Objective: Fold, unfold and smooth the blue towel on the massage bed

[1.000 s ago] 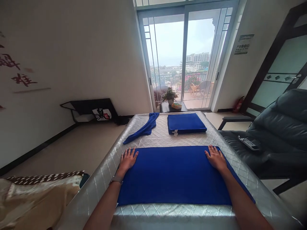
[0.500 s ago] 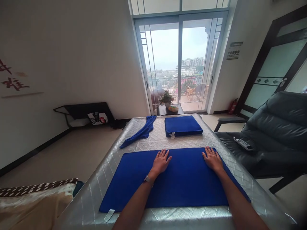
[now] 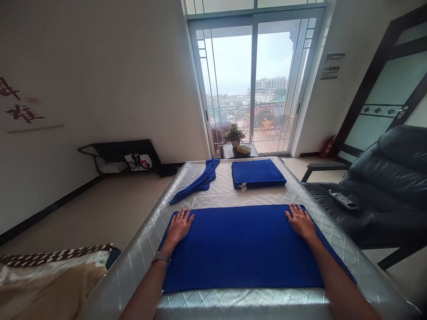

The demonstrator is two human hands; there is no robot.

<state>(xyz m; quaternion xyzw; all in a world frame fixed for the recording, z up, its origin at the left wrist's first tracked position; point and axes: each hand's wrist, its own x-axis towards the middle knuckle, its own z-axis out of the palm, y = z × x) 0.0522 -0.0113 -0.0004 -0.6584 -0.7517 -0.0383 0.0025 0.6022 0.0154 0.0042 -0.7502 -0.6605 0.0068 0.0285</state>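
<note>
A blue cloth [image 3: 240, 249], which looks like a towel, lies spread flat and smooth across the silvery quilted mattress [image 3: 213, 302]. Flat on its far left corner rests my left hand [image 3: 179, 226], fingers stretched out, a band around the wrist. My right hand [image 3: 302, 222] presses open on the far right corner. Beyond them sits a neat stack of folded blue cloths [image 3: 258, 172] with white tags at its near edge. To the left of that stack a crumpled blue cloth [image 3: 198, 182] trails diagonally. My left forearm hides the near left corner of the spread cloth.
A dark armchair [image 3: 373, 186] with a remote-like device [image 3: 343, 199] on its seat stands to the right. Past the mattress is a small table [image 3: 227, 152] with a potted plant [image 3: 235, 133], before glass sliding doors [image 3: 230, 71]. Brown bedding [image 3: 56, 284] lies at lower left.
My left hand has slid left along the cloth's far edge, from near the middle to the far left corner. My right hand stays at the far right corner. The view has shifted slightly.
</note>
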